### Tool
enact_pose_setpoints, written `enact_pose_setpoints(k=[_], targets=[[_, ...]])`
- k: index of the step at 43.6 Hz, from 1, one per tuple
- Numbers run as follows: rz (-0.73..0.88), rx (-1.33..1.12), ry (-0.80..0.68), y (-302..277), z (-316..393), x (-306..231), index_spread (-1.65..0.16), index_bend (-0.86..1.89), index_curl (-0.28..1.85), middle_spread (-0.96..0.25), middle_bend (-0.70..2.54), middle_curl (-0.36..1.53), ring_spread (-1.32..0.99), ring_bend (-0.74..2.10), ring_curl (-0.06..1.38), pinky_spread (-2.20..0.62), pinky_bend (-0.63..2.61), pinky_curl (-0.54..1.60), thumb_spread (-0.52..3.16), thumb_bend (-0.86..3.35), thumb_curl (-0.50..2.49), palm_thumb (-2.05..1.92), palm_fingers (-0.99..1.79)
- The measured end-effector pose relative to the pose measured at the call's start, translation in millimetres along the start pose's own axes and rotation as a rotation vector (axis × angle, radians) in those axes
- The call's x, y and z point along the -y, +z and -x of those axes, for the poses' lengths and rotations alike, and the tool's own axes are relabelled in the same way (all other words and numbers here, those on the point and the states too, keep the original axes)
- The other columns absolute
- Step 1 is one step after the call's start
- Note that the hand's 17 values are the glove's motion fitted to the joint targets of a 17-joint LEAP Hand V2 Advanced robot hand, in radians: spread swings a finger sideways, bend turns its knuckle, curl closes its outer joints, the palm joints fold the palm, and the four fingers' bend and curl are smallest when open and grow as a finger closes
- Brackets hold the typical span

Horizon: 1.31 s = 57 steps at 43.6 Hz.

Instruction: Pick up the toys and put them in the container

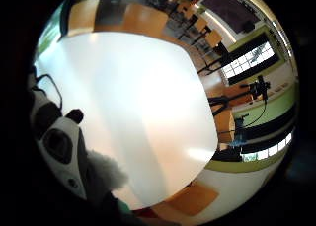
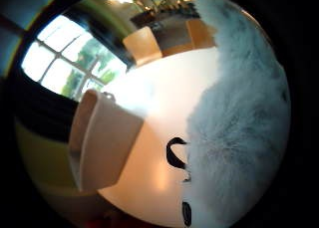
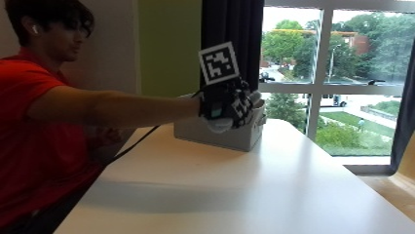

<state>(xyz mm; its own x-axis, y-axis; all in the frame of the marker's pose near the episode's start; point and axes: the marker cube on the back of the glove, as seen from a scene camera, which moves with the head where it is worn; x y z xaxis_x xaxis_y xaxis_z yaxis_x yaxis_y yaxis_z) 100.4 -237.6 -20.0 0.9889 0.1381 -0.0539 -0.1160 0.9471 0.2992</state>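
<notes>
Your right hand (image 3: 228,106) is raised above the desk (image 3: 246,190), arm stretched out level, right in front of the container (image 3: 223,134). The fingers are curled round a white fluffy toy (image 3: 219,124), whose pale underside pokes out below the glove in the outside view. In the thumb-side palm view that toy (image 2: 244,118) fills much of the picture, its white fur marked with small black stitched features, so it sits close against your palm. Next to it in that view stands the container (image 2: 102,138), a pale grey box with its open top showing, resting on the desk (image 2: 164,88) near the window edge. The little-finger-side palm view shows a tuft of the same white fur (image 1: 106,169) beside the glove, with the bare white desk (image 1: 138,107) spreading out beyond it. The toy is held off the desk, just beside the container rather than inside it.
</notes>
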Motion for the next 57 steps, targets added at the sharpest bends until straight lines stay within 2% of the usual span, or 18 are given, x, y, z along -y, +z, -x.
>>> enact_pose_setpoints(k=[7, 17, 31, 40, 41, 43, 44, 46, 48, 49, 50, 57], targets=[[-0.044, 0.084, -0.132, -67.7, 67.9, -0.6, -0.38, 0.78, 0.88, -0.29, 1.19, 0.75, -0.31, 1.47, 0.55, -0.46, 0.84, 0.40, 0.63, 0.09, 0.83, 0.58, 1.22], [-0.081, 0.168, -0.199, -132.9, 187.5, 7.0, -0.37, 0.78, 0.95, -0.27, 1.20, 0.74, -0.32, 1.45, 0.55, -0.46, 0.84, 0.40, 0.60, 0.08, 0.90, 0.58, 1.20], [-0.075, 0.101, -0.369, -144.2, 304.1, -3.3, -0.37, 0.71, 1.00, -0.27, 1.17, 0.71, -0.32, 1.45, 0.54, -0.46, 0.82, 0.39, 0.58, 0.02, 0.97, 0.53, 1.17], [0.031, 0.055, -0.399, -123.3, 342.2, -14.3, -0.38, 0.48, 0.99, -0.31, 1.01, 0.64, -0.35, 1.41, 0.52, -0.47, 0.89, 0.40, 0.62, -0.03, 0.97, 0.46, 1.04], [0.050, 0.061, -0.404, -121.2, 342.2, -15.2, -0.38, 0.35, 0.96, -0.33, 0.90, 0.61, -0.35, 1.41, 0.52, -0.47, 0.96, 0.42, 0.68, -0.06, 0.94, 0.40, 0.89], [0.095, 0.075, -0.407, -117.3, 340.4, -17.0, -0.38, 0.24, 0.95, -0.34, 0.82, 0.58, -0.35, 1.42, 0.52, -0.46, 1.02, 0.44, 0.77, -0.08, 0.90, 0.32, 0.81], [0.120, 0.079, -0.404, -115.7, 339.4, -17.7, -0.38, 0.18, 0.92, -0.33, 0.74, 0.56, -0.37, 1.32, 0.49, -0.42, 1.07, 0.45, 0.84, -0.11, 0.86, 0.22, 0.58], [0.163, 0.083, -0.395, -113.7, 336.7, -19.3, -0.39, 0.14, 0.90, -0.31, 0.69, 0.55, -0.35, 1.24, 0.49, -0.37, 1.09, 0.48, 0.91, -0.10, 0.81, 0.14, 0.31], [0.183, 0.079, -0.390, -113.2, 332.2, -21.1, -0.40, 0.06, 0.84, -0.30, 0.63, 0.53, -0.33, 1.18, 0.47, -0.31, 1.14, 0.50, 0.96, -0.09, 0.76, 0.08, 0.15], [0.183, 0.077, -0.389, -113.6, 329.1, -22.1, -0.40, 0.06, 0.82, -0.29, 0.63, 0.52, -0.33, 1.17, 0.46, -0.30, 1.15, 0.50, 0.98, -0.08, 0.75, 0.06, 0.15], [0.177, 0.077, -0.388, -114.1, 325.4, -23.2, -0.41, 0.05, 0.78, -0.27, 0.58, 0.50, -0.30, 1.09, 0.42, -0.26, 1.16, 0.49, 0.99, -0.10, 0.72, 0.01, 0.02], [0.133, 0.062, -0.368, -115.9, 283.6, -33.9, -0.42, 0.18, 0.69, -0.22, 0.54, 0.46, -0.22, 0.87, 0.31, -0.11, 1.12, 0.43, 1.06, -0.08, 0.59, -0.09, -0.05]])
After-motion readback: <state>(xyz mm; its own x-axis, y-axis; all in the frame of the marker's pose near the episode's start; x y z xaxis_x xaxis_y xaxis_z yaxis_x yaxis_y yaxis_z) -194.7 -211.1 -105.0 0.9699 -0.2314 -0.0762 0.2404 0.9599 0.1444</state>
